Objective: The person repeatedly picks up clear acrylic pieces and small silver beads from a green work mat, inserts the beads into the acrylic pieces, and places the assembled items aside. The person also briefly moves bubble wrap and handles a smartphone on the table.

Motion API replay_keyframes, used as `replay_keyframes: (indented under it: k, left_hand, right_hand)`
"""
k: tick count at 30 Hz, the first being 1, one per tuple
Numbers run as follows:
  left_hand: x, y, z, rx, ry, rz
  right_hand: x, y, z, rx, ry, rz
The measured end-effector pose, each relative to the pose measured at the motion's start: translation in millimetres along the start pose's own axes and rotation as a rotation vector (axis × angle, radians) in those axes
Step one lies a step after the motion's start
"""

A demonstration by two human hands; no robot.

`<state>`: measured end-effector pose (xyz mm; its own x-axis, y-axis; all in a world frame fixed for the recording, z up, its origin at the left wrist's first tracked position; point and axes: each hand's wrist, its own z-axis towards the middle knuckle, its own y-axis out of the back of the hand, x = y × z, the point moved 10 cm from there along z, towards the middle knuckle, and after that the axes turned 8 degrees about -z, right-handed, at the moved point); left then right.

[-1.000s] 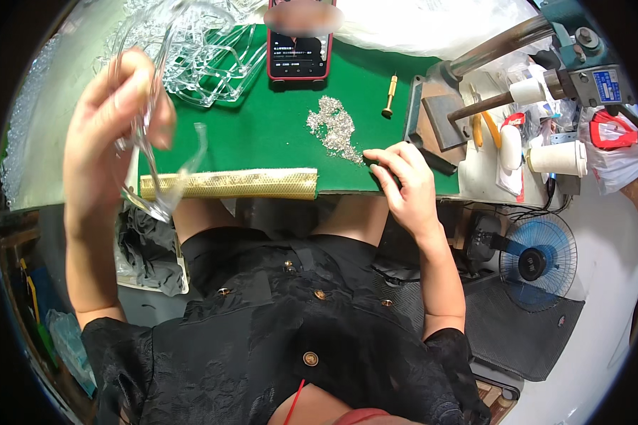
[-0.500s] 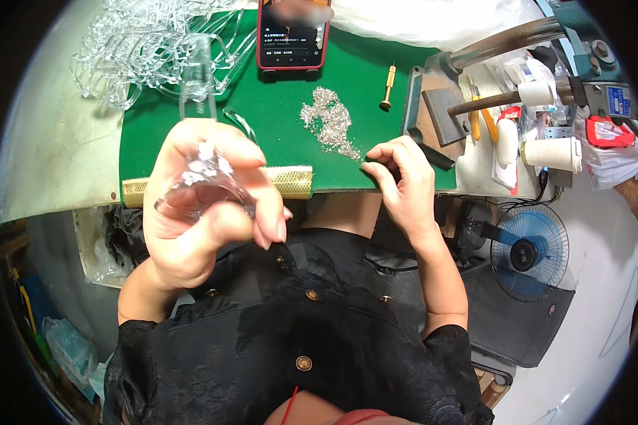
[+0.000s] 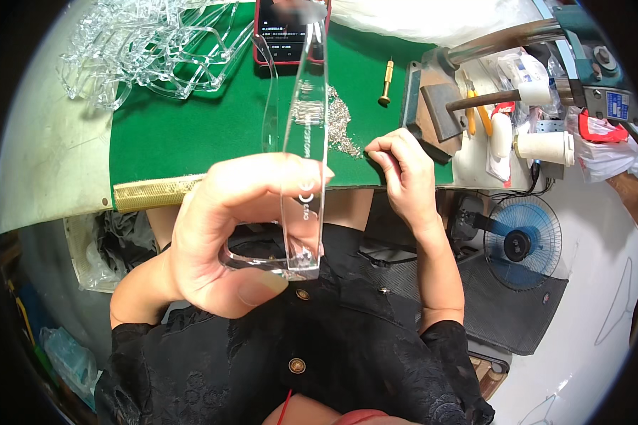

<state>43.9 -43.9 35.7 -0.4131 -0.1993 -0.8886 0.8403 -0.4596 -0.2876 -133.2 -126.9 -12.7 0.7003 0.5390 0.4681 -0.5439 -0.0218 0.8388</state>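
The clear frame (image 3: 305,134) is raised over the near edge of the green mat (image 3: 191,134), one temple upright. The left hand (image 3: 209,223) curls round it, thumb below, fingers above, closed on it. The right hand (image 3: 405,173) rests just beside the silver bits (image 3: 340,124), thumb and forefinger pinched together; whether they grip a bit, I cannot tell. Beyond lie a screwdriver (image 3: 387,81), a phone (image 3: 287,53) and a heap of clear frames (image 3: 156,57).

Clear eyeglass frame (image 3: 306,152), unfolded, silvery bits (image 3: 340,125), heaped
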Motion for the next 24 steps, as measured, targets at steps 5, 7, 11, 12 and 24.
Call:
replay_keyframes:
  k: [5,7,11,12,24]
  left_hand:
    - [-0.5,5.1,1.3,-0.024,-0.044,0.017]
    - [1.8,7.4,1.3,-0.035,-0.055,0.010]
    - [3.9,7.5,2.0,-0.059,-0.046,-0.005]
    - [3.9,7.9,1.8,-0.068,-0.043,-0.005]
    - [6.8,8.1,6.1,-0.018,-0.025,0.099]
  right_hand:
    - [0.9,-2.9,-1.1,0.029,-0.016,0.040]
    - [1.5,-5.4,-1.5,0.023,-0.022,0.020]
    - [6.3,-7.9,1.2,0.029,0.021,-0.074]
    - [7.7,-8.7,2.0,0.037,0.032,-0.093]
    - [17.0,-10.5,-2.8,0.073,0.028,-0.267]
